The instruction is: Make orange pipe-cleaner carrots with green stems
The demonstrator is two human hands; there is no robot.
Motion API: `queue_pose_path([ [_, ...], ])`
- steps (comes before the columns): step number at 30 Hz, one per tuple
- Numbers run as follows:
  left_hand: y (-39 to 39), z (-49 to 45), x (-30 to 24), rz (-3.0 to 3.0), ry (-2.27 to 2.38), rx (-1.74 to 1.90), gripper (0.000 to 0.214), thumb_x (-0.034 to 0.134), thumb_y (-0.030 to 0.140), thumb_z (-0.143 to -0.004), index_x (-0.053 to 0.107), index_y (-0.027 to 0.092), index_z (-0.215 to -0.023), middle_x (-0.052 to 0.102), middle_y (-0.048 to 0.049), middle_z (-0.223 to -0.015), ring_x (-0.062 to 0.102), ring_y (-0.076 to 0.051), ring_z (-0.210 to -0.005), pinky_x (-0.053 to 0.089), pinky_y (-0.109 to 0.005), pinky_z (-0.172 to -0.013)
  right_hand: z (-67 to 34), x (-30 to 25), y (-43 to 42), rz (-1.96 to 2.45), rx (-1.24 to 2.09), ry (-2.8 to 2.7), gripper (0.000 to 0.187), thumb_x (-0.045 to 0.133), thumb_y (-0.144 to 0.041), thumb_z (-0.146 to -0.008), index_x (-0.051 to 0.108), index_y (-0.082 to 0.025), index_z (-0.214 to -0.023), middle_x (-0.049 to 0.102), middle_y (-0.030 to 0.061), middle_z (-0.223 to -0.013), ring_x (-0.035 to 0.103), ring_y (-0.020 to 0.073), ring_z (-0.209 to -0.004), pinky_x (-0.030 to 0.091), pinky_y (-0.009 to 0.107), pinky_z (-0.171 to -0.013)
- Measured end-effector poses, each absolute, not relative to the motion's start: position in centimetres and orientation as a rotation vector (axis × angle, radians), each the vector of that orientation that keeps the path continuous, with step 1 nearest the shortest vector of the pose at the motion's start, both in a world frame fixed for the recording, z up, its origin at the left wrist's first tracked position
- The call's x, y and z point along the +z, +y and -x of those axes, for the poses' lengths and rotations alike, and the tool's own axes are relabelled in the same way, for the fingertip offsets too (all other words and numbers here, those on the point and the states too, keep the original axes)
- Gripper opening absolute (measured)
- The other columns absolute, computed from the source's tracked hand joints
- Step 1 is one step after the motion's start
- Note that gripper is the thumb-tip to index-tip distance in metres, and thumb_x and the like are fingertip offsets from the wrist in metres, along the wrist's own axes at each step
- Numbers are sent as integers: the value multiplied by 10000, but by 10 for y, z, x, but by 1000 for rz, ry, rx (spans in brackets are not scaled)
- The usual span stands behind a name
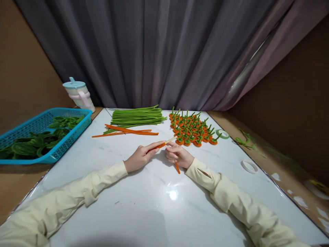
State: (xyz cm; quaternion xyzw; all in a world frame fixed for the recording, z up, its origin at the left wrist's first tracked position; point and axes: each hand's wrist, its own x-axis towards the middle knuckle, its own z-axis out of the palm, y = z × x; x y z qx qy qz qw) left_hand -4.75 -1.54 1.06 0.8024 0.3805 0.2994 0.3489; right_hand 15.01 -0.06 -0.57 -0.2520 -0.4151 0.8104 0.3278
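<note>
Open to a hand over the near stretch of glossy white marbled tabletop (pixel 144 202), between two cream fabric sleeves (pixel 110 176). Tight between left hand (pixel 142 156) and right hand (pixel 182 156), crossed by a slim pale stick (pixel 170 140). Barred beyond by long green fuzzy stems (pixel 137 117) and thin orange fuzzy strips (pixel 128 130), then rightward by green-stalked orange fuzzy pieces (pixel 198 142). Walled at left by a blue perforated plastic basket (pixel 72 138). Passable between the right sleeve and the orange pieces, short of a round white tape ring (pixel 248 170).
</note>
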Motion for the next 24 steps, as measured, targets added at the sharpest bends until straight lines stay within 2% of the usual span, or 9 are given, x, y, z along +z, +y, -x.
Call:
queue_pose_path([
  [5,-15,50,12,-2179,963,708,409,370,309,-901,456,253,-1297,620,20,-696,303,-87,-458,325,-184,-505,-152,-7,0,655,2156,-1126,250,662,-288,-688,479,-211,-840,324,-126,-317,161,54,-309,114,192,-363],
  [10,-16,51,15,-2269,932,705,403,380,288,-894,462,261,-1287,681,-4,-878,409,-80,-467,396,-175,-570,-151,-5,-2,662,2138,-1148,258,686,-300,-668,467,-205,-766,331,-121,-308,176,51,-303,133,186,-358],
  [16,-13,53,18,-2382,934,744,390,353,271,-904,474,259,-1275,660,-32,-1061,574,-103,-637,436,-195,-669,-148,-4,-4,658,2102,-1150,232,665,-290,-708,488,-207,-833,332,-124,-335,165,46,-316,137,175,-348],
  [21,-9,55,28,-2531,1142,568,398,361,237,-894,476,267,-1274,700,-36,-852,578,-137,-569,413,-218,-604,-144,-6,-1,655,2090,-1166,212,601,-333,-781,537,-159,-885,320,-114,-376,128,34,-338,91,172,-340],
  [24,-9,56,38,-2598,1308,443,416,367,206,-877,478,284,-1270,695,-48,-810,599,-169,-597,404,-231,-585,-144,-6,1,690,2100,-1203,235,566,-335,-810,574,-115,-893,358,-100,-404,114,25,-342,90,176,-335],
])
